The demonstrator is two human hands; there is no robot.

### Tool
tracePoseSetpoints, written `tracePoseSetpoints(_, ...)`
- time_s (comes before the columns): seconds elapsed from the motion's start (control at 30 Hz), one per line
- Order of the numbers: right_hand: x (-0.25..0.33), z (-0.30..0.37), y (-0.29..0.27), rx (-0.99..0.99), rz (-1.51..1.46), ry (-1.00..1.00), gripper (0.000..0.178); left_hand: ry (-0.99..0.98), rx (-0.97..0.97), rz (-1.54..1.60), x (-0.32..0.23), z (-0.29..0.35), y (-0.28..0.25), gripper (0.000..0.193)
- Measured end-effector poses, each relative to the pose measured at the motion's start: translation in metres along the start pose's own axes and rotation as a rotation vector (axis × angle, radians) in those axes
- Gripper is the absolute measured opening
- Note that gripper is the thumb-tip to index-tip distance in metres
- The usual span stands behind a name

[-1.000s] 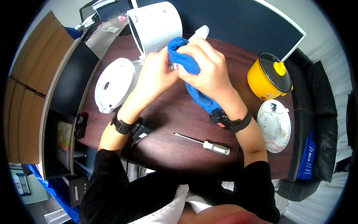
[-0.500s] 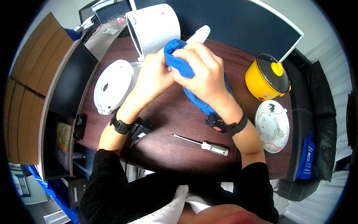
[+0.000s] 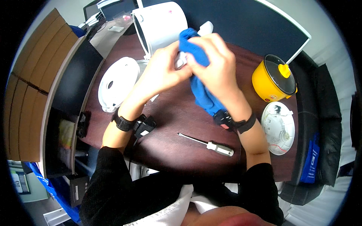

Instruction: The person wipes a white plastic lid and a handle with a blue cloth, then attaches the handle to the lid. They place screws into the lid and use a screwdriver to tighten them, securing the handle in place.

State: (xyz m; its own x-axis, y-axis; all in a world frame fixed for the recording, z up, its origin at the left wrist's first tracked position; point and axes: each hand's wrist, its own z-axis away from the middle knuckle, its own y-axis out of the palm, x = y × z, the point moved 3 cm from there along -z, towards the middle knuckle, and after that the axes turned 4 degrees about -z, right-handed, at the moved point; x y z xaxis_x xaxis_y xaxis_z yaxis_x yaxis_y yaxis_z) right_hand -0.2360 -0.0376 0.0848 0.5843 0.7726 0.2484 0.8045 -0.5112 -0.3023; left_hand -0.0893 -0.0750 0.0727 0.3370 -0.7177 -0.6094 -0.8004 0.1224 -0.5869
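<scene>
My right hand (image 3: 218, 64) is closed round a blue cloth (image 3: 205, 96), whose loose end hangs down toward my wrist. Fingers curled, my left hand (image 3: 162, 73) grips a small white part (image 3: 181, 60), mostly hidden between the hands; its exact kind cannot be made out. The cloth lies against this part. Just beyond my hands a white cylindrical appliance body (image 3: 164, 24) rests on its side, and a white handle-like piece (image 3: 206, 28) shows behind the cloth. Left of my left forearm sits a round white cover (image 3: 122, 81) with a hole in it.
A flat-blade screwdriver (image 3: 205, 144) lies on the dark wooden table (image 3: 169, 124) near me. To the right stand a yellow electric pot (image 3: 264, 83) with a glass lid and a round white base (image 3: 278, 126) with a red wire. A dark partition (image 3: 241, 26) bounds the far side.
Both hands have shifted slightly right with the cloth and have parted a little, so more of the small white part shows. The whole view has also shifted slightly.
</scene>
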Motion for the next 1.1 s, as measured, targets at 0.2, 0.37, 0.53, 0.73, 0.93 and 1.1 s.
tracePoseSetpoints(0.2, -0.016, 0.000, -0.008, -0.014, -0.083, 0.063, 0.026, -0.008, 0.126, 0.281, -0.007, -0.002, 0.006, 0.042)
tracePoseSetpoints(0.37, -0.006, 0.001, -0.004, 0.038, -0.059, -0.051, 0.029, -0.023, 0.073, 0.249, -0.001, 0.001, 0.008, 0.041)
tracePoseSetpoints(0.53, -0.055, -0.010, -0.029, -0.078, 0.054, 0.156, 0.025, -0.041, 0.236, 0.294, -0.026, 0.008, 0.004, 0.050)
tracePoseSetpoints(0.73, -0.005, -0.008, -0.014, 0.055, -0.003, -0.118, 0.027, 0.011, 0.121, 0.218, -0.016, 0.004, 0.006, 0.050)
tracePoseSetpoints(0.93, -0.019, -0.009, -0.023, -0.053, 0.115, 0.080, 0.024, -0.021, 0.182, 0.096, -0.029, 0.007, 0.004, 0.054)
tracePoseSetpoints(1.1, -0.016, -0.004, -0.019, -0.079, 0.059, 0.092, 0.026, -0.044, 0.183, 0.002, -0.029, 0.008, 0.007, 0.053)
